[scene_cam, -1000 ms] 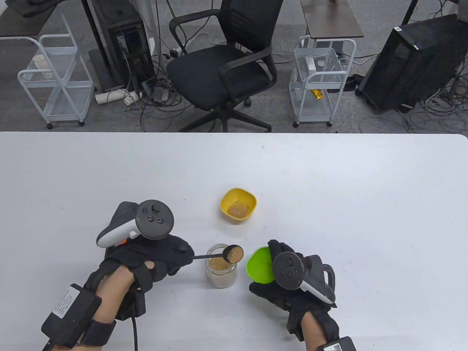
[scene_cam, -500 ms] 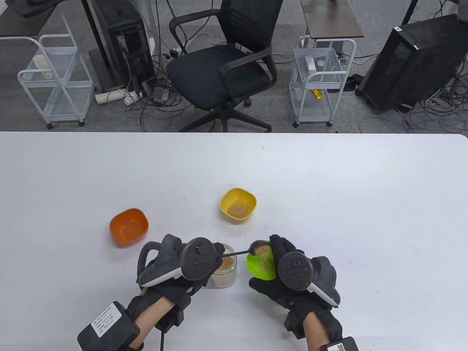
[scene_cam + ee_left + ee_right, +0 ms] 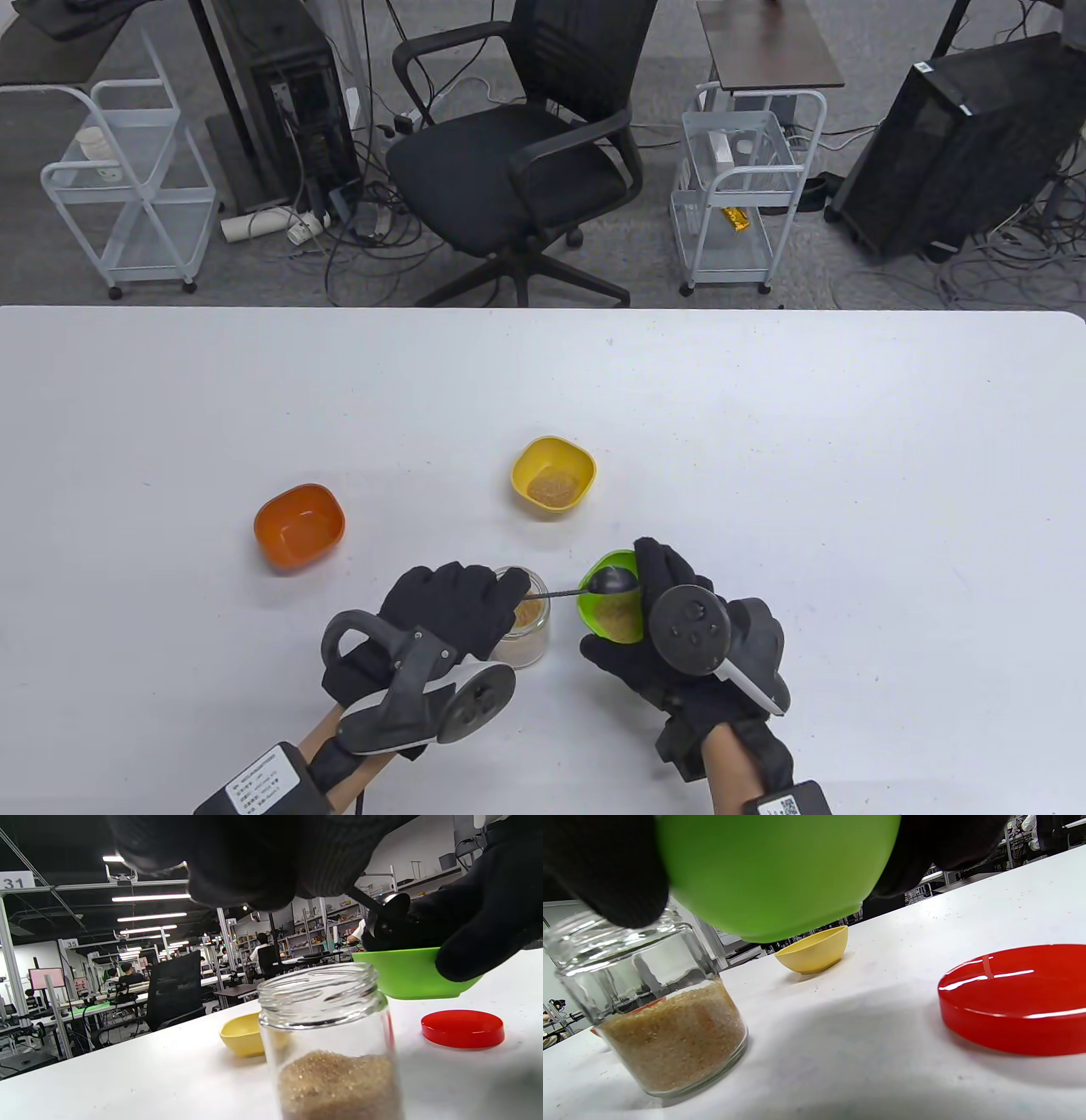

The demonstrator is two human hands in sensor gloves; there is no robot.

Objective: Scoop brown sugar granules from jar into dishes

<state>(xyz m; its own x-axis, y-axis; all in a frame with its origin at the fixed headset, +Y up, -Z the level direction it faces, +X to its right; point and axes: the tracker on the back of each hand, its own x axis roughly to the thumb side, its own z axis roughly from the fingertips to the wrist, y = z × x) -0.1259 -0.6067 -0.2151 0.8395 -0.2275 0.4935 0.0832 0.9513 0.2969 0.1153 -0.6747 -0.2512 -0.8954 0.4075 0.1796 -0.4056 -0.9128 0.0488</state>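
The green dish [image 3: 612, 604], held off the table by the right hand [image 3: 679, 654] just right of the glass jar [image 3: 522, 628], now holds a brown sugar heap, and the spoon [image 3: 611, 581] gripped by the left hand [image 3: 450, 607] has turned bowl-down over it since half a second ago.

On the worktop [image 3: 764, 407], a jar [image 3: 522, 624] of sugar [image 3: 674, 1035] stands near the front edge, between the two hands. Just right of it, the right hand [image 3: 679, 654] holds a dish [image 3: 611, 607] clear of the worktop, with a spoon [image 3: 607, 581] over the dish, held by the left hand [image 3: 450, 615]. A second dish [image 3: 553, 474] sits behind the jar, a third [image 3: 299, 525] to the far left. A lid [image 3: 1014, 999] lies right of the jar.
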